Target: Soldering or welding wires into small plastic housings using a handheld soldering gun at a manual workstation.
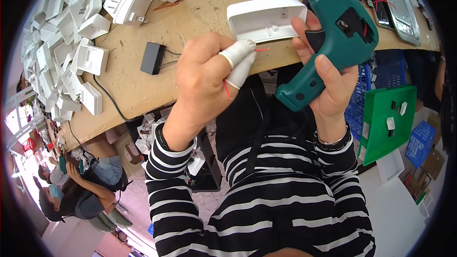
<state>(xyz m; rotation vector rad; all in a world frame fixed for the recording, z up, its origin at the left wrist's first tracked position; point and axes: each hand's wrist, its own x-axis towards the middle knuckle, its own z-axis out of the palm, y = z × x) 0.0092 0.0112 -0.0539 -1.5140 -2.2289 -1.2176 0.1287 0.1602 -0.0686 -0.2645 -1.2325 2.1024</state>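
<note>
My left hand (200,74) is closed, with white finger cots on two fingertips. A short red wire (228,90) is pinched in it, with one end sticking out past the fingertips and the other below them. My right hand (335,83) grips a teal-green electric drill (345,50) by its handle, the black chuck pointing to the far left. A white plastic housing (266,16), hollow side toward me, stands at the table's near edge between my hands. Fingers of my right hand reach its right end; whether they press on it I cannot tell.
Many white plastic housings (90,59) are heaped along the table's (143,95) left side, near a black adapter box (153,58) with cables. Circuit boards and red wires lie far right. A green tray (390,109) and blue crates are below right. Another person (90,195) works at lower left.
</note>
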